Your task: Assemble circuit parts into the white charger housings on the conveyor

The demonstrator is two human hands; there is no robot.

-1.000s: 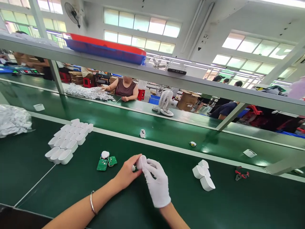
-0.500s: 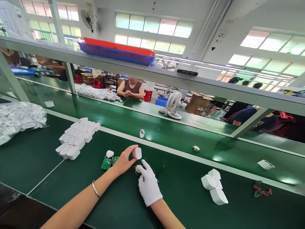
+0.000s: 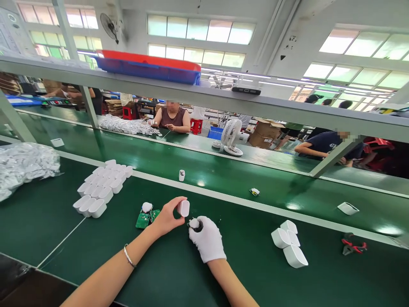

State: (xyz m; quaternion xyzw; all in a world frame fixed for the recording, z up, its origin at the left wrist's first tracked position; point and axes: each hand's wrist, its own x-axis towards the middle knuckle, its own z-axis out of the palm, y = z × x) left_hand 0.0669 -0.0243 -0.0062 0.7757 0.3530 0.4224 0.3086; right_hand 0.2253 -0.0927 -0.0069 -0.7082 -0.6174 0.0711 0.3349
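Observation:
My bare left hand (image 3: pixel 168 218) pinches a white plastic housing (image 3: pixel 183 208) between thumb and fingers, holding it above the green work surface. Close by on the right, my white-gloved right hand (image 3: pixel 209 239) is closed around a small dark part with a white rounded top (image 3: pixel 194 223); the glove hides most of it. Housing and part are apart. Beside my left wrist lie green circuit boards (image 3: pixel 142 220), with a white rounded piece (image 3: pixel 147 207) at their upper edge.
White housings stand in rows (image 3: pixel 102 185) at left, near a plastic bag of white parts (image 3: pixel 28 166). More housings (image 3: pixel 295 256) and red-handled pliers (image 3: pixel 354 245) lie right. The conveyor belt (image 3: pixel 220 181) carries scattered pieces. A shelf (image 3: pixel 217 93) crosses above; people sit beyond.
My right hand has closed around the small part and drawn slightly right with it. My left hand still holds the housing in nearly the same place. The view has shifted slightly.

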